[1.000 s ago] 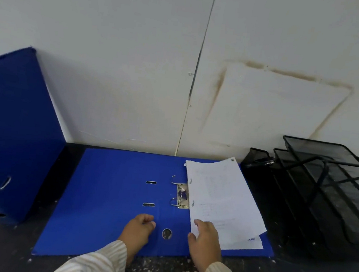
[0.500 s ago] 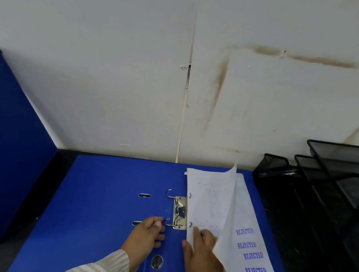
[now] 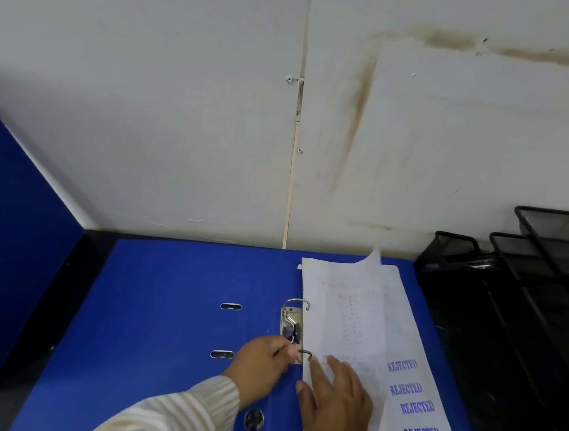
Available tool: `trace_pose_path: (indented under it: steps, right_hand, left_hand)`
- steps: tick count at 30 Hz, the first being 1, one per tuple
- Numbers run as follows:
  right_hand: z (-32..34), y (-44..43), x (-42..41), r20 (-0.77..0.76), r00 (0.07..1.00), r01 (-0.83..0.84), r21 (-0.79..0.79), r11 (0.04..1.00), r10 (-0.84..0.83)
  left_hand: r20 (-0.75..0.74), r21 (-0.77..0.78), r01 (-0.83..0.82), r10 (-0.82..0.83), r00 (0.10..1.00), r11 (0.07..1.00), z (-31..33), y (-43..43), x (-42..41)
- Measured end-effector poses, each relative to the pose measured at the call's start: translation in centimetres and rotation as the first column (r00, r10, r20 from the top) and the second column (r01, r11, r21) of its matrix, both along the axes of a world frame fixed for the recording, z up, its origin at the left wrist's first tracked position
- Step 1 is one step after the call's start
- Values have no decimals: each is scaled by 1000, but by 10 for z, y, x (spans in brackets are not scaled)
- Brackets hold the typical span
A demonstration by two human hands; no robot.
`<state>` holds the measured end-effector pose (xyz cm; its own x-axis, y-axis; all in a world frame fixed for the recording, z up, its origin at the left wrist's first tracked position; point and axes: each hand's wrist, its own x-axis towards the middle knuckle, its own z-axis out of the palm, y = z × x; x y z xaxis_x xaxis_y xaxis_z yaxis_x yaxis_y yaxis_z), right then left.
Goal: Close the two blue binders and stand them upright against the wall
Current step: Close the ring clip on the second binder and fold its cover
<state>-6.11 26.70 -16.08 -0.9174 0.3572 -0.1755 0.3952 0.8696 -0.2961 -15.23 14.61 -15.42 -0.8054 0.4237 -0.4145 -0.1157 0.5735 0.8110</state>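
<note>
A blue binder [image 3: 177, 305] lies open and flat on the dark desk, its far edge at the white wall [image 3: 183, 101]. White papers [image 3: 363, 320] stamped REJECTED sit on its right half, beside the metal ring mechanism [image 3: 291, 323]. My left hand [image 3: 261, 366] pinches the mechanism's lever at the lower ring. My right hand [image 3: 336, 404] lies flat on the papers' near left corner, fingers straight. A second blue binder [image 3: 4, 258] stands at the far left, partly cut off by the frame.
Black mesh letter trays [image 3: 548, 275] stand stacked at the right against the wall, close to the open binder's right edge. A strip of dark desk [image 3: 87, 266] shows between the two binders.
The view has moved closer and left. My left hand went from the spine to the ring lever. The lifted top sheet has come down flat, and my right hand now presses on it.
</note>
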Motion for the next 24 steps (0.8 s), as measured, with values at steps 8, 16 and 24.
trace_pose_path:
  steps: [8, 16, 24]
  right_hand:
    - [-12, 0, -4, -100, 995, -10, 105, 994, 20]
    - [-20, 13, -6, 56, 988, 141, 48, 989, -144]
    - [-16, 3, -2, 104, 969, 210, 122, 970, -223]
  left_hand:
    - [-134, -367, 189, -253, 958, 911, 10, 12, -9]
    - [-64, -188, 40, -53, 997, 981, 7, 5, 7]
    - [-53, -125, -11, 5, 999, 992, 1, 0, 7]
